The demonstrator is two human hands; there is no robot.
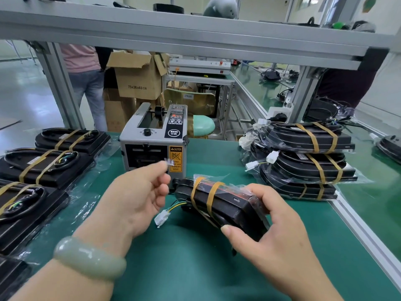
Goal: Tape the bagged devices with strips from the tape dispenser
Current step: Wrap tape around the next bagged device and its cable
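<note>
The job looks to be in mid-run rather than near either end: a stack of bagged devices (303, 159) is piled near the right edge of the tabletop (195, 268), and a row of bagged devices (43, 164) lies flat, one behind another, along the left edge. The clear tape is too faint to show on either lot, so which lot is taped and which is waiting cannot be told. My guess is that one side feeds the work and the other takes it. For the piece in hand, the strip is drawn but not yet stuck down. The left hand (134, 198) is raised just in front of the outlet of the tape dispenser (154, 137), which stands at the middle of the far edge. Its thumb and forefinger pinch a short strip of tape (168, 161), and the other fingers are loosely curled. The right hand (271, 231) grips the near end of a bagged device (223, 205), thumb under it and fingers over the top. The device is held tilted, its far end down towards the tabletop just in front of the dispenser. Two tan bands (211, 196) wrap the device, and a white plug (161, 218) on coloured wires hangs out on its left side, below the left hand. The strip sits above and to the left of the device, near it but apart, so what is left here is to carry it across and press it onto the bag
</note>
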